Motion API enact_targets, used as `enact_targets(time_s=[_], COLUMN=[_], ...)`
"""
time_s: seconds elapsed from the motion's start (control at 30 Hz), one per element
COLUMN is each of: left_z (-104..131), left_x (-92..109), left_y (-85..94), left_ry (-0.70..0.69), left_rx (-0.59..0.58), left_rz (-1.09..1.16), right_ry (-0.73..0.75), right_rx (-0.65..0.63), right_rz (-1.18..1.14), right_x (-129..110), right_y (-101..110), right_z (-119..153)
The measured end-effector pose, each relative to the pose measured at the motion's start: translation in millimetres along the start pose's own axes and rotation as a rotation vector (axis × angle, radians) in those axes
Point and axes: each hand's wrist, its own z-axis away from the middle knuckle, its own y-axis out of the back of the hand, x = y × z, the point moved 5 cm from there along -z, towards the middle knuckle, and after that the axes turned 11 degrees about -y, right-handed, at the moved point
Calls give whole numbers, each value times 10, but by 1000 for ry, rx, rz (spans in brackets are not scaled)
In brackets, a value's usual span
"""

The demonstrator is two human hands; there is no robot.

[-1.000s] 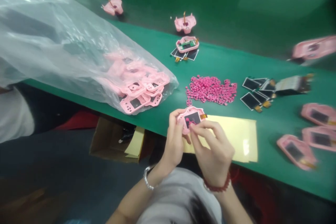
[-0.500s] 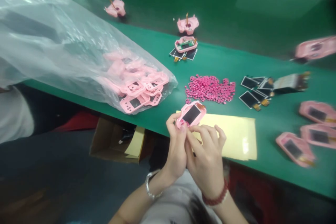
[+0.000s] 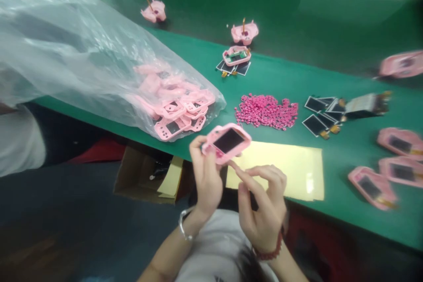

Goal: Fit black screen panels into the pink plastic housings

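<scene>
A pink handheld game console shell point(image 3: 228, 140) with a dark screen in it is held up by my left hand point(image 3: 209, 180), thumb on its near left end over some darker pink buttons. My right hand point(image 3: 264, 200) is just below and right of the shell, index finger stretched toward its lower edge and the other fingers loosely bent. Whether that fingertip touches the shell is hard to tell. Beneath the hands lies a yellow sheet point(image 3: 280, 169). Just beyond the shell is a heap of small magenta buttons point(image 3: 266, 112).
A clear plastic bag point(image 3: 99, 53) holding pink shells point(image 3: 173, 127) covers the left. Loose screens point(image 3: 315, 125) lie right of the buttons, and several screen-fitted shells point(image 3: 372, 187) at far right. Further back are a shell with a green board point(image 3: 236, 56) and pink back covers point(image 3: 244, 32). A cardboard box point(image 3: 132, 176) stands below the edge.
My left hand has moved left and turned the shell flatter, showing its front more fully. My right hand has drawn away from the left, its index finger extended.
</scene>
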Motion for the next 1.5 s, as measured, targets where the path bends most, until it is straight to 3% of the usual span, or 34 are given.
enact_targets(time_s=[0.1, 0.2, 0.3, 0.37, 0.47, 0.53, 0.63, 0.7, 0.9, 1.5], left_z=[-293, -453, -471, -473, -511, -532, -488, -400, -137, -87], left_x=[-76, -252, -393, -443, -464, -441, -354, -278, -130, -95], left_y=[82, 45, -50, -106, -146, -147, -137, -138, -185, -247], left_ry=[-98, -114, -159, -169, -116, -75, -34, -9, 17, -5], left_rx=[-31, -272, -493, -558, -574, -578, -620, -651, -657, -664], left_rz=[-48, -193, -390, -465, -477, -475, -491, -493, -476, -546], right_ry=[-44, 3, 113, 112, -38, -193, -371, -416, -430, -382], right_rx=[-68, -217, -175, -188, -263, -236, -134, -143, -322, -330], right_rz=[-10, 166, 274, 216, -109, -322, -305, -210, -143, -69], right_x=[201, 396, 444, 427, 413, 459, 580, 631, 636, 648], right_y=[-139, -437, -579, -576, -436, -270, -5, 115, 158, 128], right_z=[29, 72, 103, 108, 56, -35, -229, -353, -442, -396])
